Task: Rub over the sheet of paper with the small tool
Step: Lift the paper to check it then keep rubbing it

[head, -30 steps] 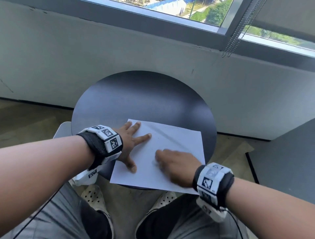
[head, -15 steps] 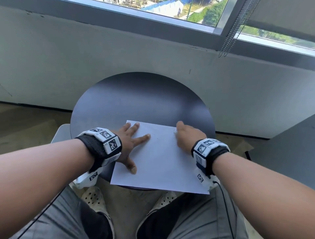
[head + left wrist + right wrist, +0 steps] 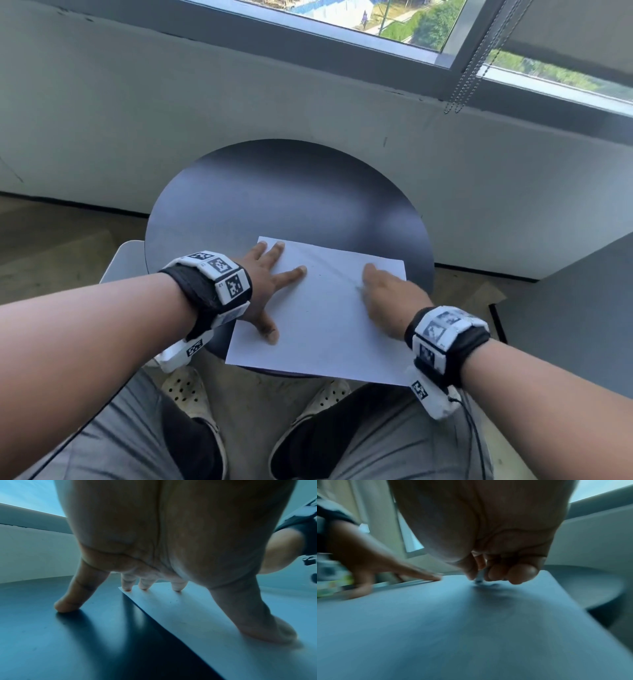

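A white sheet of paper [image 3: 322,315] lies on the near half of a round dark table [image 3: 281,192] and overhangs its front edge. My left hand [image 3: 270,281] presses flat on the sheet's left side with fingers spread; the fingertips [image 3: 176,588] and thumb rest on the paper [image 3: 205,615], the little finger on the table. My right hand [image 3: 383,291] is on the sheet's right part, fingers curled. In the right wrist view the right hand [image 3: 489,573] pinches a small pale tool [image 3: 479,576], its tip touching the paper [image 3: 471,628]. The tool is hidden in the head view.
A grey wall and window sill [image 3: 308,102] stand just behind the table. A dark cabinet or panel [image 3: 575,308] is at the right. My knees and shoes [image 3: 191,394] are below the table's front edge. A white seat edge [image 3: 120,263] shows at the left.
My right hand swept from the sheet's lower middle to its upper right, then came slightly back down and toward the middle. The left hand stayed pressed on the paper.
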Motion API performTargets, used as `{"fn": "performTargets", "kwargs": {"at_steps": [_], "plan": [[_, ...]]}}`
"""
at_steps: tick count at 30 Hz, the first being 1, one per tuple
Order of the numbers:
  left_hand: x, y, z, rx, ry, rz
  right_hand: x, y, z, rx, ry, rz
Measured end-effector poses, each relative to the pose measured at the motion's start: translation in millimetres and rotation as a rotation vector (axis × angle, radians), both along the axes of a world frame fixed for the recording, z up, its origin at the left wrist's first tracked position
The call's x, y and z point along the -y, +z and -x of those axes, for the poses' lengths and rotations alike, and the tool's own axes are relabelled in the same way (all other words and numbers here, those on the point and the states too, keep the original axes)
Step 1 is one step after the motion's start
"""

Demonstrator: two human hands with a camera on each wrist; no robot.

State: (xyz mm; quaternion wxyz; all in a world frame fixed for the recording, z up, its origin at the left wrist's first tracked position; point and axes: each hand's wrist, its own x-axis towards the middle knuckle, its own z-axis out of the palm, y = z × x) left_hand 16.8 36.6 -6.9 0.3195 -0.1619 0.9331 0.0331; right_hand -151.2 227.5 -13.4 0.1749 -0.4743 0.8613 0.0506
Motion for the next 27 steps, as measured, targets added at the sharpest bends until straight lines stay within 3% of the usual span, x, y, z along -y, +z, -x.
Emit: {"fn": "performTargets", "kwargs": {"at_steps": [3, 5, 9, 11, 16, 23, 27], "plan": [[4, -1, -2, -0.004, -0.001, 0.001, -9, 1, -59, 0.083, 0.326, 0.054], [6, -1, -3, 0.000, 0.001, 0.003, -16, -1, -69, 0.059, 0.462, 0.072], [3, 0, -4, -0.007, 0.002, -0.009, -15, -7, 2, -0.103, 0.198, 0.008], [1, 1, -3, -0.010, 0.003, -0.008, -16, -5, 10, -0.125, 0.131, 0.019], [4, 1, -4, 0.002, 0.025, -0.008, -28, 2, -59, 0.052, 0.418, 0.064], [4, 5, -8, -0.034, 0.007, 0.034, -12, 5, 48, -0.049, -0.098, 0.033], [3, 6, -17, -0.095, 0.013, 0.003, -7, 16, 63, -0.120, -0.210, 0.017]]}}
